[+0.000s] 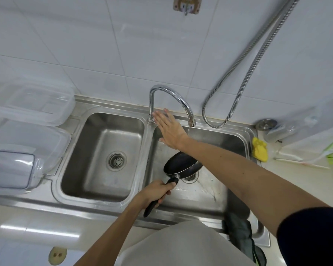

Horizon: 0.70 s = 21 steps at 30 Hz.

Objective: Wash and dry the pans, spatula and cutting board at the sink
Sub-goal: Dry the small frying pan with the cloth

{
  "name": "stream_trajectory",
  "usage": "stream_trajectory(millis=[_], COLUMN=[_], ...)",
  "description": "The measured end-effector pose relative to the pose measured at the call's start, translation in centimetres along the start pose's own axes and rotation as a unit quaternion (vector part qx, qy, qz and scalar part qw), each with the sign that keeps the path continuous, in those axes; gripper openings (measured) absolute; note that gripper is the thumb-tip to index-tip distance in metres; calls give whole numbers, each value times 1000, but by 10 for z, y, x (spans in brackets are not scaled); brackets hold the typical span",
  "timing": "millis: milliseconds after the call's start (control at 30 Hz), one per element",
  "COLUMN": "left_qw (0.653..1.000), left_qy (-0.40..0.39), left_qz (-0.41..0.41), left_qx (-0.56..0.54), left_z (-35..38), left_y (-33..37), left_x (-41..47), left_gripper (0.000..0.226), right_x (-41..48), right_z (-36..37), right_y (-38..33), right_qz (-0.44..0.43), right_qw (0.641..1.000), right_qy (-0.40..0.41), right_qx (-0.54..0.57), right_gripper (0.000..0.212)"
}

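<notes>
Centre the black round frying pan [181, 162], gripped by the left hand [158, 191], beneath the curved chrome tap [173, 95], flat straight-fingered right hand [169, 129] at its base.

The pan [182, 163] is over the right basin [206, 191], with the tap [168, 93] behind, between both basins. Boxes [27, 104] lie left of the left basin [88, 181], a sponge [260, 149] right of the sink [104, 206]

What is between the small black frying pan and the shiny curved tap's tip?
The person's right hand and wrist cross there, over the small black frying pan, in the head view.
</notes>
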<state>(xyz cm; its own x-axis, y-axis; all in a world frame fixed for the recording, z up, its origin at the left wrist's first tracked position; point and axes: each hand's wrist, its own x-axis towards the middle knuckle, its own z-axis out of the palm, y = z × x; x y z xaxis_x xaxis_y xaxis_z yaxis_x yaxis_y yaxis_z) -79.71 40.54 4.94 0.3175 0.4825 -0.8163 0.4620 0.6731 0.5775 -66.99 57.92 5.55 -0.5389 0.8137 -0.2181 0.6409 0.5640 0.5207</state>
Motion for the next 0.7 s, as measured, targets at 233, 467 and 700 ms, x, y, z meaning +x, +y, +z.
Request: stream_trajectory(millis=[233, 467, 700], left_qw=[998, 999, 996], left_qy=[14, 18, 42], left_qz=[41, 51, 75], left_qx=[41, -1, -16], left_z=[-1, 10, 43], left_y=[2, 7, 5], left_x=[-8, -7, -7], left_gripper=[46, 29, 29], right_x=[-1, -89, -248], right_z=[-11, -12, 44], right_y=[1, -7, -16], right_qz=[-4, 1, 164], right_qw=[1000, 969, 922], right_qy=[-27, 114, 108], right_qx=[1, 219, 333], right_gripper=[87, 72, 63])
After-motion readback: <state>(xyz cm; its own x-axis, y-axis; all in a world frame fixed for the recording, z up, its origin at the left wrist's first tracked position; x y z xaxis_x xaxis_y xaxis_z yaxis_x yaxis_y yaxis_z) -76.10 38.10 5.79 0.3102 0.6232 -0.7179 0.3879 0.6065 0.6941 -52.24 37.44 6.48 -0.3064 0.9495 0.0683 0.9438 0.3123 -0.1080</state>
